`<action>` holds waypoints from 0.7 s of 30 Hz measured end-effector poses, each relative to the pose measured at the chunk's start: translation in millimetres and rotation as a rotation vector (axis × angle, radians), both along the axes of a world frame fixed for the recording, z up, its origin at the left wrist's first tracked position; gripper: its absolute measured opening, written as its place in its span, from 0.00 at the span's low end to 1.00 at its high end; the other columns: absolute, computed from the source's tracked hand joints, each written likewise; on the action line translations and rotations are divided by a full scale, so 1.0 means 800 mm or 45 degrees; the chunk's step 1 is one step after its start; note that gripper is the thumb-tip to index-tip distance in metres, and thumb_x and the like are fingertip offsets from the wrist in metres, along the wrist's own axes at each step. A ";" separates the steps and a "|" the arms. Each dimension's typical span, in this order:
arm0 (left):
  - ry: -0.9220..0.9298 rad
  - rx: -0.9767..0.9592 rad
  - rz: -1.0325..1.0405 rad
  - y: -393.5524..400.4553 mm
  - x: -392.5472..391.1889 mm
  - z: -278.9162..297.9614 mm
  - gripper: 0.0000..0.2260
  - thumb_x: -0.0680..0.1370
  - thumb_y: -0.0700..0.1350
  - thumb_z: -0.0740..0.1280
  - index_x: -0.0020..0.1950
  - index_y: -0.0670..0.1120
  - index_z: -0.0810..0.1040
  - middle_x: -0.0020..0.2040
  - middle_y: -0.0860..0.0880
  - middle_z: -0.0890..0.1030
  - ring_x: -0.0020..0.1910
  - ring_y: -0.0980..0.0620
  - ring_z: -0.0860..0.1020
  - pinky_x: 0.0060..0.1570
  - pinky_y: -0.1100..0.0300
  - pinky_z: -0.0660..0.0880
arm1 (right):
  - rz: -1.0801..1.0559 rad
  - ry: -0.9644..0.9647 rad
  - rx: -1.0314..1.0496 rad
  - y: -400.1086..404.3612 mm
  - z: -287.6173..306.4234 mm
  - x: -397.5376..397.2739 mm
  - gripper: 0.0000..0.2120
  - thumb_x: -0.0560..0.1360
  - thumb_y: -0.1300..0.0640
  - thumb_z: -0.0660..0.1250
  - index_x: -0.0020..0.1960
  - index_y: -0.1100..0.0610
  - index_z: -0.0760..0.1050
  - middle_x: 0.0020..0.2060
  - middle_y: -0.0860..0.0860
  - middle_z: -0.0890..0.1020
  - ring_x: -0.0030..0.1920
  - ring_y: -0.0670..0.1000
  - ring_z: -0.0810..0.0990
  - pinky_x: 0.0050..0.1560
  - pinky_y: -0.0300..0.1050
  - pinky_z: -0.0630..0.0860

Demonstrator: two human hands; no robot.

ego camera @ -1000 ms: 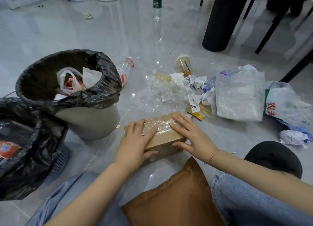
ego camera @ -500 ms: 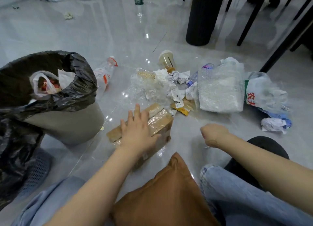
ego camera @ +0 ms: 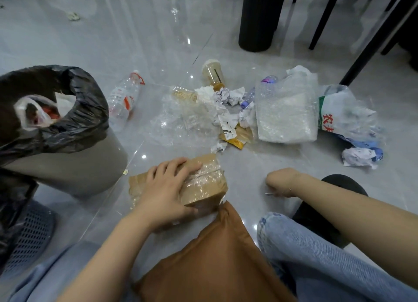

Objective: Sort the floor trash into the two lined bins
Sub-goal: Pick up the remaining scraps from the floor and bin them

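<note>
A taped brown cardboard box (ego camera: 203,184) lies on the floor in front of my knees. My left hand (ego camera: 167,188) grips it, fingers over the top and thumb on the near side. My right hand (ego camera: 280,181) is curled into a fist just right of the box, apart from it. A grey bin with a black liner (ego camera: 86,111) stands to the left with a white bag inside. A second black liner (ego camera: 13,202) over a mesh basket (ego camera: 31,234) sits at the lower left. Beyond the box lie a clear bottle (ego camera: 122,98), a drink cup (ego camera: 212,74), clear film (ego camera: 181,125), crumpled paper (ego camera: 226,95) and a bubble-wrap bag (ego camera: 285,111).
A printed plastic bag (ego camera: 339,116) and another paper wad (ego camera: 357,157) lie at the right. A black column (ego camera: 257,16) and dark chair legs (ego camera: 325,19) stand behind the pile. A brown cushion (ego camera: 214,256) rests between my knees.
My right hand came off the box and drew back to the right into a fist. My left hand shifted across the box top and now grips it alone; the box has turned slightly.
</note>
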State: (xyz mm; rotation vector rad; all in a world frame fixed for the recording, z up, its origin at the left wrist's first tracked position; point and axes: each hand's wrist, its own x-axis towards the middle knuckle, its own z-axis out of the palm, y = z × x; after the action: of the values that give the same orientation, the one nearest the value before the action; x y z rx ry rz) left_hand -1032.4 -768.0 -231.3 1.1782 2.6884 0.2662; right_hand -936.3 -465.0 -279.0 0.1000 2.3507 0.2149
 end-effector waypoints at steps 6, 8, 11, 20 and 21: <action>-0.121 0.011 0.009 -0.022 0.024 0.007 0.45 0.58 0.73 0.65 0.73 0.68 0.55 0.72 0.61 0.57 0.70 0.55 0.56 0.69 0.56 0.51 | -0.021 0.139 -0.179 -0.006 -0.002 0.000 0.08 0.79 0.55 0.57 0.52 0.58 0.72 0.55 0.55 0.76 0.50 0.56 0.76 0.49 0.48 0.72; -0.149 0.008 0.023 -0.031 0.031 0.010 0.44 0.58 0.72 0.67 0.72 0.68 0.56 0.70 0.62 0.58 0.69 0.55 0.59 0.67 0.57 0.54 | -0.107 0.260 -0.326 -0.022 0.014 -0.015 0.03 0.79 0.58 0.57 0.46 0.54 0.68 0.50 0.53 0.76 0.46 0.53 0.73 0.47 0.47 0.70; -0.170 0.032 0.110 -0.050 0.038 0.012 0.43 0.59 0.70 0.69 0.72 0.68 0.57 0.70 0.61 0.58 0.68 0.54 0.59 0.67 0.56 0.54 | -0.158 0.504 -0.527 -0.060 0.064 -0.052 0.07 0.78 0.58 0.58 0.42 0.52 0.67 0.42 0.49 0.77 0.43 0.51 0.75 0.44 0.46 0.70; -0.336 0.147 0.341 -0.071 0.032 0.035 0.29 0.72 0.71 0.58 0.72 0.65 0.62 0.69 0.60 0.64 0.69 0.53 0.63 0.68 0.52 0.58 | -0.438 0.851 -1.500 -0.219 0.192 -0.123 0.06 0.80 0.57 0.60 0.45 0.55 0.71 0.43 0.50 0.80 0.42 0.45 0.79 0.45 0.44 0.78; -0.340 0.224 0.364 -0.076 0.028 0.041 0.25 0.75 0.68 0.58 0.71 0.64 0.65 0.69 0.60 0.67 0.69 0.54 0.64 0.68 0.52 0.60 | -0.413 0.883 -1.510 -0.229 0.201 -0.131 0.06 0.80 0.58 0.60 0.45 0.55 0.71 0.43 0.50 0.81 0.41 0.45 0.79 0.44 0.42 0.78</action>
State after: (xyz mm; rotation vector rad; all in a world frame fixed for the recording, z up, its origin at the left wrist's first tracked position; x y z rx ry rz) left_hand -1010.1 -828.8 -198.2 0.7296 2.6256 0.6643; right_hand -1040.8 -648.5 -118.3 -0.0406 2.6567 -1.5623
